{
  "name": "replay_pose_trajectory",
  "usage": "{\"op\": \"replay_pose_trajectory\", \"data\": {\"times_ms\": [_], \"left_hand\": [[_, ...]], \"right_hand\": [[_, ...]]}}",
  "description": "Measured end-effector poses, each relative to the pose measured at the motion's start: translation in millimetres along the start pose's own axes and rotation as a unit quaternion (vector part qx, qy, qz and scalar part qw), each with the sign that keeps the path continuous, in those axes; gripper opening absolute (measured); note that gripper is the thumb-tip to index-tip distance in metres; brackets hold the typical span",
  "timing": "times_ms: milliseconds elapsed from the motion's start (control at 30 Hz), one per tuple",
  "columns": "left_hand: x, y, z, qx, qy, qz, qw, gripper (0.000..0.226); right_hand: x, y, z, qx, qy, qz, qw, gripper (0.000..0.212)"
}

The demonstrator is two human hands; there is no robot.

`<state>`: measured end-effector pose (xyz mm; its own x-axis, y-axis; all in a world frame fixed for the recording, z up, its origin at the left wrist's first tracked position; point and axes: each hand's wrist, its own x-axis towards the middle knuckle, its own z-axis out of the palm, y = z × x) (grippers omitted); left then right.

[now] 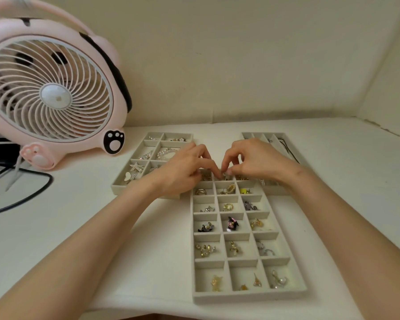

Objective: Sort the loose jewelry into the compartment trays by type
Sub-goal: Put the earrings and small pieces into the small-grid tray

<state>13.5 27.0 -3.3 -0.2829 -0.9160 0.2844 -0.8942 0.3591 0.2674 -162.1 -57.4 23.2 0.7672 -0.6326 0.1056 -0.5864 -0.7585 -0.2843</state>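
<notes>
Pinching together over the far end of the middle tray [192, 273], the left hand [185, 169] and the right hand [252, 162] meet fingertip to fingertip on a small silvery piece [225, 175]. Both hands have their fingers curled in, thumb and forefinger closing on that piece from either side. It is too small to tell what kind of jewelry it is. It sits just above the farthest row of small square compartments, directly between the two hands.

Nearer the person than the hands, the middle tray runs in three columns of compartments, most holding a few pieces. A gold oval ring [230, 188] lies just beneath the fingertips, with a yellow piece [244, 191] beside it under the right hand. Dark pieces [232, 222] lie further down, and a gold piece [216, 282] is in the nearest row.

Under and beyond the left hand lies a second tray [116, 188] with larger compartments, and the left wrist crosses its near edge. To the left of that hand it holds a silver star [136, 166] and a white heart [128, 176]. A beaded bracelet [169, 154] sits just past the knuckles.

Beyond the right hand is a third tray [245, 135] with long narrow slots, and a black cord [286, 147] lies in it.

Well to the left of the left hand stands a pink fan [51, 88], its black cable [52, 181] looping on the white table [83, 176].
</notes>
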Motion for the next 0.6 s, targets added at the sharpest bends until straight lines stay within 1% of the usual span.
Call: {"op": "replay_pose_trajectory", "data": {"times_ms": [133, 300, 433, 600], "left_hand": [[0.9, -4.9, 2.2, 0.044, 0.015, 0.016, 0.999, 0.052], [1.6, -7.1, 3.2, 0.076, 0.014, 0.011, 0.997, 0.046], [1.4, -6.1, 4.7, 0.094, 0.017, 0.018, 0.995, 0.047], [1.4, -7.1, 7.7, 0.138, 0.033, 0.032, 0.989, 0.046]], "right_hand": [[0.7, 2.5, 0.0, -0.012, 0.012, 0.003, 1.000, 0.004], [1.1, 2.9, 2.8, -0.038, 0.011, 0.004, 0.999, 0.005], [1.1, 1.0, 3.7, -0.057, 0.011, -0.004, 0.998, 0.004], [-0.9, -4.1, 0.9, -0.130, 0.042, -0.037, 0.990, 0.008]]}}
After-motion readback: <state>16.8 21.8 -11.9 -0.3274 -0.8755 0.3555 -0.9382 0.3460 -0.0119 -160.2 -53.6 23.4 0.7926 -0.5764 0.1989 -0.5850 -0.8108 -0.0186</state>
